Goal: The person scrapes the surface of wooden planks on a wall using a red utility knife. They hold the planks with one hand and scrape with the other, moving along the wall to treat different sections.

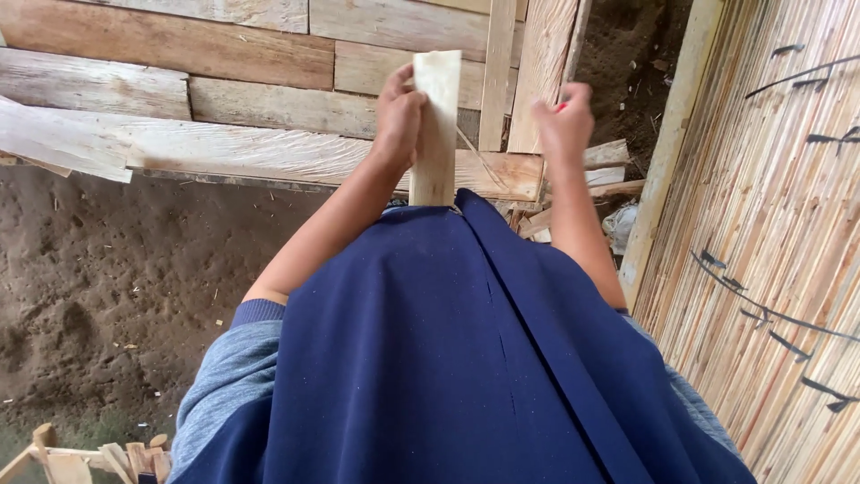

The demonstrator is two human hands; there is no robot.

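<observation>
Head view: left hand (399,112) grips an upright pale wood strip (435,125) above the blue cloth (448,358). Right hand (564,121), just right of it, is closed around a small red thing (562,107), mostly hidden.

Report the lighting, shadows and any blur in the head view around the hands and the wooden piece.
Head view: soft, even daylight with no glare; the pale wooden piece reads sharply, gripped by the left hand; the right hand is slightly motion-blurred, a small red thing in it too unclear to name; the dirt floor at left is dimmer, with only faint shadows; the bamboo wall bows a little from wide-angle distortion.
</observation>
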